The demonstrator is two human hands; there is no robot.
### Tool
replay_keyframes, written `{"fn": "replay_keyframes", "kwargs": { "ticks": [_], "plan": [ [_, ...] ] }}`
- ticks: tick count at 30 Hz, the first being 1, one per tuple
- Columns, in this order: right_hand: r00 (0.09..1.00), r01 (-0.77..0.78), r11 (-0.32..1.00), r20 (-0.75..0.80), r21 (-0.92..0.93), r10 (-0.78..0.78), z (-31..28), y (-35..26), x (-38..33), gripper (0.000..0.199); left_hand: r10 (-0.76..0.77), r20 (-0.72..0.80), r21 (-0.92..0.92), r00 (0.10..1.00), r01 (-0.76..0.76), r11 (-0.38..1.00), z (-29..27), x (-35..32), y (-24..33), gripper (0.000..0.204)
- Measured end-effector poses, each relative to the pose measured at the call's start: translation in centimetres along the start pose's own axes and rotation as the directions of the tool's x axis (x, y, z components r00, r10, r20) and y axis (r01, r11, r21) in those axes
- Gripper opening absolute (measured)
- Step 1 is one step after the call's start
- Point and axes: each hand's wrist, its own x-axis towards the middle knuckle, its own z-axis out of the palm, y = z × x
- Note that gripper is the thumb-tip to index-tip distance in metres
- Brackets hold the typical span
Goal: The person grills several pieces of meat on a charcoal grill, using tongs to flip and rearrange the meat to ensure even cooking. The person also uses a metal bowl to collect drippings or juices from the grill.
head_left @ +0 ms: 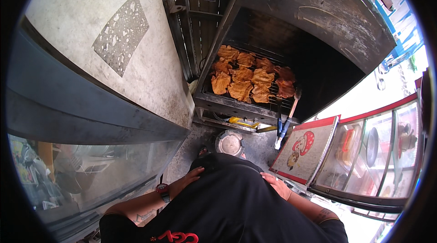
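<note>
Head view: the left hand (188, 179) and right hand (278, 186) rest unclenched against the black shirt (227, 197), forearms (139, 204) slanting inward.

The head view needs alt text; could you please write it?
Orange-brown pieces of meat lie in an open metal grill, with a long-handled tool at its front edge. Below, the person's left hand and right hand rest against their black shirt.

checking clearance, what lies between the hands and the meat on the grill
In the head view, a round, pale-topped container on the floor and the grill's front edge lie between the left hand and right hand, and the meat.
</note>
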Motion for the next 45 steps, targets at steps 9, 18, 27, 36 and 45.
{"fn": "replay_keyframes", "kwargs": {
  "ticks": [9,18,27,36,45],
  "plan": [
    [1.0,0.019,1.0,0.012,-0.002,-0.019,0.3,0.7,-0.6,0.058,-0.034,-0.004,-0.101,0.999,0.033,0.994,0.0,-0.3,-1.0,0.078],
    [0.999,0.033,0.999,0.0,-0.009,-0.033,0.3,0.9,-1.1,0.065,-0.099,0.005,-0.175,0.995,0.099,0.98,0.0,0.0,-1.1,0.078],
    [1.0,0.024,0.999,-0.009,-0.036,-0.025,0.1,0.6,-0.8,0.065,-0.057,0.037,-0.1,0.998,0.061,0.993,-0.1,0.1,-1.7,0.081],
    [0.997,0.065,0.998,-0.038,-0.018,-0.065,-0.5,0.6,-0.4,0.064,-0.073,0.279,0.62,0.957,-0.122,0.775,-6.6,8.5,13.7,0.061],
    [0.993,0.113,0.994,0.048,-0.007,-0.112,-1.6,1.2,0.7,0.065,0.797,0.195,-0.324,0.571,-0.73,0.602,-5.2,15.9,33.5,0.031]
  ]
}}
